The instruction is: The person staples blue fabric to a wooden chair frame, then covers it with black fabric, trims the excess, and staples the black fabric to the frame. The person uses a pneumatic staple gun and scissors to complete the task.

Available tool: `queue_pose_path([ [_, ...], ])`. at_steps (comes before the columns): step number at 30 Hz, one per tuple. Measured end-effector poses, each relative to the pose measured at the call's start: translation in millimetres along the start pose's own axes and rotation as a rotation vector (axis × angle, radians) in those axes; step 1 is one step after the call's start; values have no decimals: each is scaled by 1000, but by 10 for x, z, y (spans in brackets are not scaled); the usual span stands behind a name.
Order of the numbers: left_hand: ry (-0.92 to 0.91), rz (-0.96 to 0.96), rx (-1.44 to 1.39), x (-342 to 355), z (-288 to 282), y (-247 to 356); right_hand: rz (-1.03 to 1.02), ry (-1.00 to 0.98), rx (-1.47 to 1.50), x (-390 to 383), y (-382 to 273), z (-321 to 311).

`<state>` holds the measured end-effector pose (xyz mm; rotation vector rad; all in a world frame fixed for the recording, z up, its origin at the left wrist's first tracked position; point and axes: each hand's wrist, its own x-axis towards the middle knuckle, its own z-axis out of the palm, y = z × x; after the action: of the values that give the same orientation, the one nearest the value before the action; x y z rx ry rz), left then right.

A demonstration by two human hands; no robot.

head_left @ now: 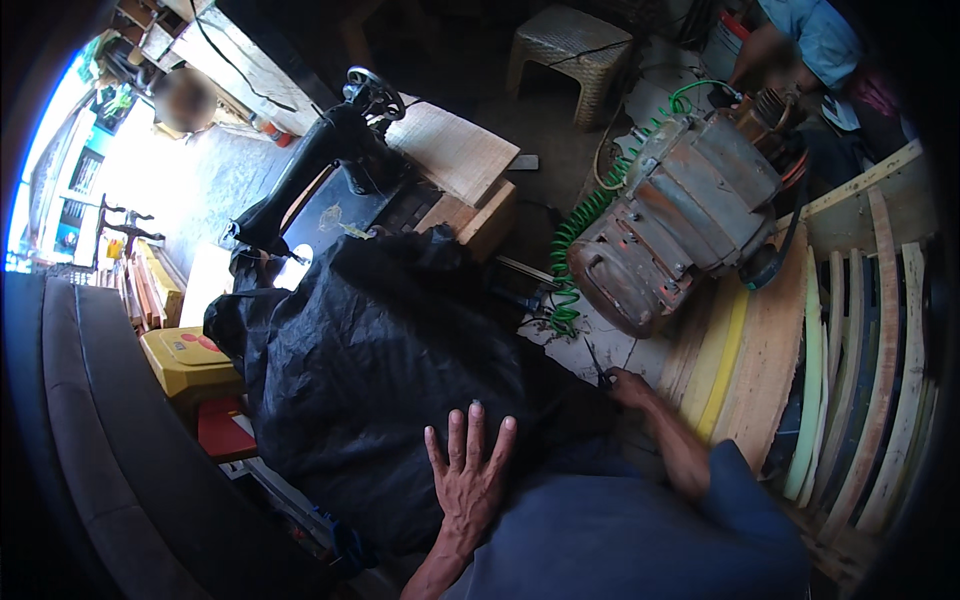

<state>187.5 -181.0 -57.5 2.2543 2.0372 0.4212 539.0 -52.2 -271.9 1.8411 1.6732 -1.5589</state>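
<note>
My spread left hand [468,482] likely steadies crinkled black fabric [350,370]; my right hand [630,388] grips pointed dark metal scissors [603,377] aside.

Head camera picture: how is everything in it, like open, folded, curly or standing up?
Left hand: palm down on the black cloth, fingers spread
Right hand: closed around the scissors' handles
Scissors: held; too small to tell if open
Black cloth: spread out, wrinkled
Sewing machine: standing upright
Green hose: coiled
Stool: upright
</note>
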Motion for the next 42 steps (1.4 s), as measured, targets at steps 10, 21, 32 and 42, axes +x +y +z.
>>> queue_pose_path([
  [10, 40, 95, 47, 111, -148, 48, -387, 101, 313, -2192, -1607, -605],
  [21, 65, 97, -5, 5, -75, -12, -377, -171, 56, -2193, -1730, -586],
  [32, 46, 111, 16, 9, -56, 16, -511, 54, 19, -1977, -1929, -261],
  [42, 51, 91, 45, -34, 17, 42, -604, 128, -80, -1830, -2180, -316],
])
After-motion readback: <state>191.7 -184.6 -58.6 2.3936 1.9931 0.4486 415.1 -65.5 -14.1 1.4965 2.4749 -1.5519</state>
